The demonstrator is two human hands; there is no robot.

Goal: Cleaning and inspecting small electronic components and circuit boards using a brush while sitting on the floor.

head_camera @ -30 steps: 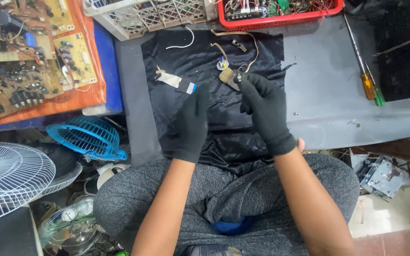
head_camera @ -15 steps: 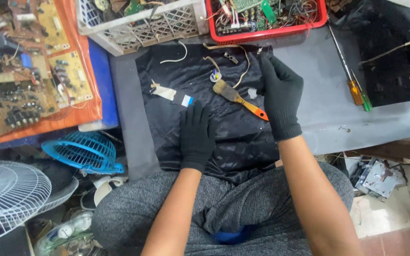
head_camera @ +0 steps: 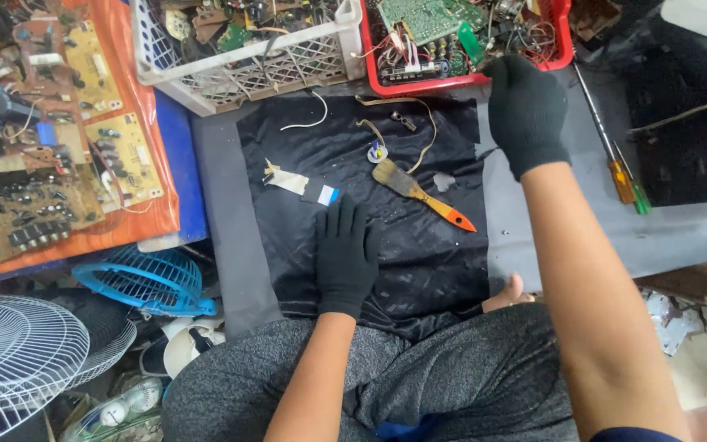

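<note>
Both my hands wear black gloves. My left hand (head_camera: 344, 255) lies flat, fingers apart, on a black cloth (head_camera: 403, 245) spread over the grey floor mat in front of my knees. My right hand (head_camera: 525, 110) reaches forward to the front edge of a red tray (head_camera: 562, 51) of circuit boards and wires; it holds nothing that I can see. On the cloth between the hands lies a paintbrush with an orange handle (head_camera: 423, 195). Beside it sit a small round part with wires (head_camera: 377, 151) and a white flat ribbon piece with a blue tip (head_camera: 300, 184).
A white plastic basket (head_camera: 247, 61) of electronic scrap stands left of the red tray. Circuit boards (head_camera: 34, 164) lie on an orange sheet at left. Two screwdrivers (head_camera: 622, 176) lie at right. A blue fan grille (head_camera: 145, 282) and a white fan guard (head_camera: 10, 360) sit lower left.
My right hand let go of the paintbrush, which now lies on the cloth, and moved forward to the red tray. My left hand stayed flat on the cloth.
</note>
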